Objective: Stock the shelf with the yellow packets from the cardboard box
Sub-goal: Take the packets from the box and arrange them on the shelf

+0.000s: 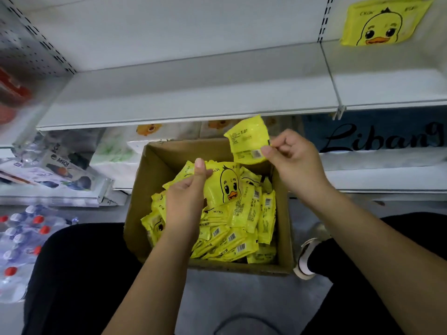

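An open cardboard box [154, 170] sits on the floor between my knees, filled with several yellow duck-print packets [244, 228]. My left hand [186, 197] grips a small stack of packets, a duck-face packet [225, 182] on top, above the box. My right hand [295, 158] pinches a single yellow packet [246, 139] by its edge, back side showing, above the box's far right corner. The white shelf [193, 93] stretches just beyond the box. One yellow duck packet [384, 22] stands on the shelf at the far right.
A shelf divider [336, 90] splits the shelf at right. Below the shelf lie tissue packs [116, 151] and boxed goods [60, 172]. Bottled water packs [21, 238] are on the floor at left. A shoe [307, 257] rests right of the box.
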Demonstrator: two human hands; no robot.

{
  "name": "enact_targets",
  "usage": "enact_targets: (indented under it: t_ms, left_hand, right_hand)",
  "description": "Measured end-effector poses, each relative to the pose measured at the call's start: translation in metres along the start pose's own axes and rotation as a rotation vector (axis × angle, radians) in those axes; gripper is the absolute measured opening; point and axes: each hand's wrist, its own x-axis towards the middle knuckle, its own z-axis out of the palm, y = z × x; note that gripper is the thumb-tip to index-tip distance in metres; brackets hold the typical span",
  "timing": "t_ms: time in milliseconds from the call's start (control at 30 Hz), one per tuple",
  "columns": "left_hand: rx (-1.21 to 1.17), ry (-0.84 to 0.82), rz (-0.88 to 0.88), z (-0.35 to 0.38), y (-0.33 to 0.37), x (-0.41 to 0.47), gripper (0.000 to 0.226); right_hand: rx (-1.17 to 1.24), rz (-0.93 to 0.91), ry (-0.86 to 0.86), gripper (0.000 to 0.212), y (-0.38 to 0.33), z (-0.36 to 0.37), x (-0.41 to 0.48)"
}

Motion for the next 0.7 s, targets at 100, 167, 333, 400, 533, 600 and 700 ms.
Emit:
enact_targets:
  t_ms: [100, 167, 333, 400, 533, 600, 700]
  left_hand:
    - [-0.135, -0.114, -0.054, 0.017, 0.008, -0.004, 0.062]
    - [-0.252, -0.109, -0.084, 0.019, 0.012, -0.006, 0.065]
    - [-0.233, -0.114, -0.094, 0.007, 0.006, -0.002, 0.054]
    - [-0.201, -0.099, -0.093, 0.0, 0.003, 0.001, 0.039]
    - [-0.09, -0.145, -0.015, -0.007, 0.0, -0.005, 0.037]
    - [-0.02, -0.178, 0.012, -0.008, -0.001, -0.01, 0.042]
    - [0.057, -0.238, 0.046, -0.008, -0.009, -0.013, 0.048]
  right_hand:
    - [-0.112, -0.183, -0.227, 0.009, 0.009, 0.028, -0.02]
    - [-0.235, -0.345, -0.232, 0.004, 0.019, 0.044, -0.03]
    - [-0.194, -0.283, -0.308, 0.018, 0.017, 0.044, -0.03]
    - [-0.044, -0.157, -0.365, 0.025, 0.014, 0.036, -0.03]
    - [-0.014, -0.068, -0.192, 0.025, 0.013, 0.019, -0.017]
    - [-0.102, 0.033, -0.138, 0.025, 0.017, 0.013, -0.006]
    - [-0.012, 0.421, -0.126, 0.03, 0.031, 0.014, 0.004]
